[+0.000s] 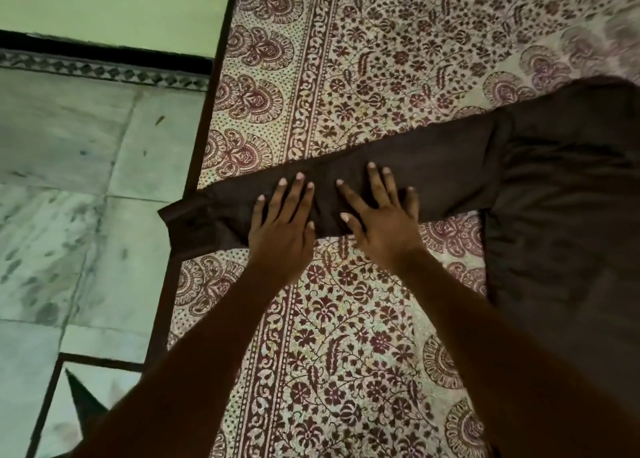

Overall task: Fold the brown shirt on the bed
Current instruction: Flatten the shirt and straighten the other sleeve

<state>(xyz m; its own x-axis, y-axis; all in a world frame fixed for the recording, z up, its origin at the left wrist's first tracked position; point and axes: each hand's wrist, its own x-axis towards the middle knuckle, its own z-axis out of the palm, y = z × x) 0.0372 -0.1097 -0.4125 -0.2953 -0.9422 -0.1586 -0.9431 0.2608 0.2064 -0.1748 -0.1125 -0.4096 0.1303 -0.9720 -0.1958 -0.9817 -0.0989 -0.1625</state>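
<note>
The brown shirt (561,187) lies spread on the bed, its body at the right and one long sleeve stretched out to the left. The sleeve's cuff hangs just past the bed's left edge. My left hand (282,229) lies flat on the sleeve with fingers straight and spread. Beside it, my right hand (379,215) presses flat on the sleeve too, fingers spread. Neither hand grips the cloth. The shirt's right part runs out of view.
The bed carries a cream sheet with a maroon floral print (346,336). Its dark edge (204,139) runs along the left. Beyond it lie a pale tiled floor (76,187) and a green wall (114,4).
</note>
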